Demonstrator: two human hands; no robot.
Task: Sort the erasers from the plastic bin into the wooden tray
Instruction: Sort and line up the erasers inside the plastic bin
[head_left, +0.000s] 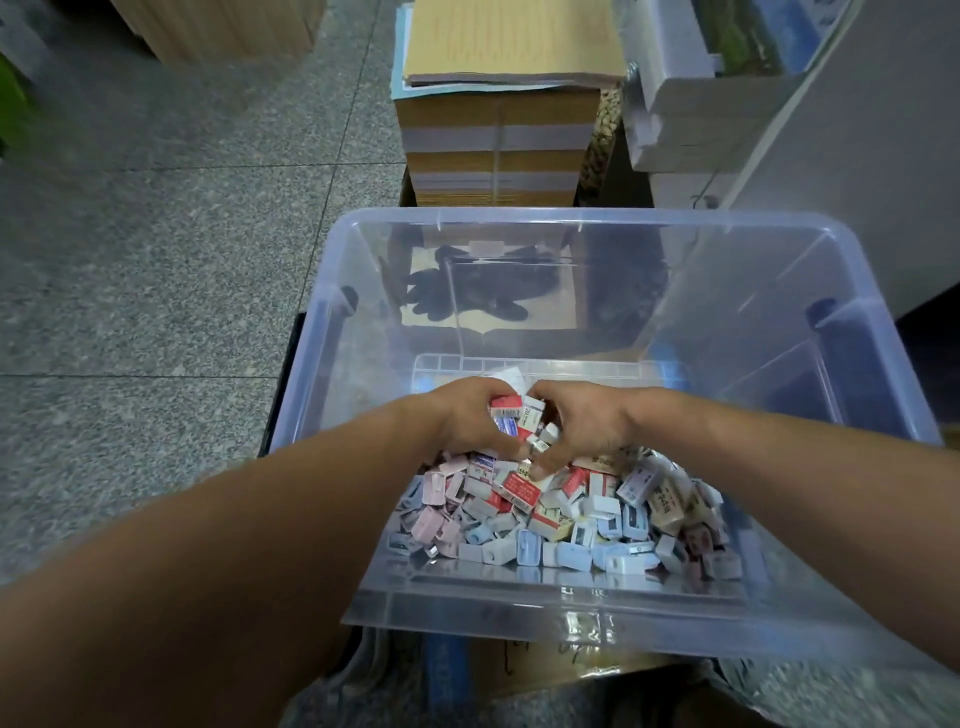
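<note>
Forearms (208, 545) lead into the plastic bin (519, 215); left hand (465, 415), right hand (589, 421): each grip clasps erasers (511, 415).

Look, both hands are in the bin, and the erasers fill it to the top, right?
No, it is not full. The head view shows the erasers as a low heap at the near end of the bin, well under its rim. The left hand and right hand are in it, as you said.
</note>
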